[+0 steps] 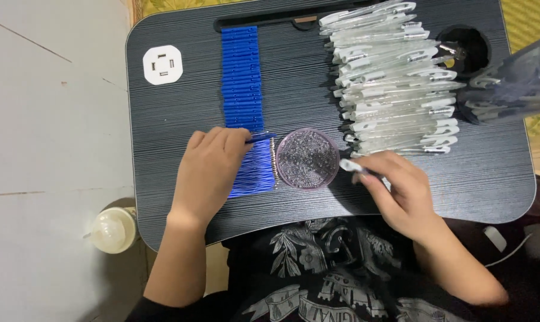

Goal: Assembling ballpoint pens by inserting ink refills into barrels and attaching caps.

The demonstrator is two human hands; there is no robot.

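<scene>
Worktop [180,173]: dark, wood-grained lap tray. Left hand [213,170] pinches one blue refill [261,137] above the fanned refill pile [252,173]. Right hand [395,188] closes around a clear pen barrel [352,166] beside the round dish of tiny springs [307,158]. Parts are probably light, stiff, smooth plastic; grip mid-shaft.

Dark woodgrain desk [180,119]: blue refills [242,77] in a row left-center, round dish [307,158] near center, clear pen barrels [395,77] piled far right.
</scene>
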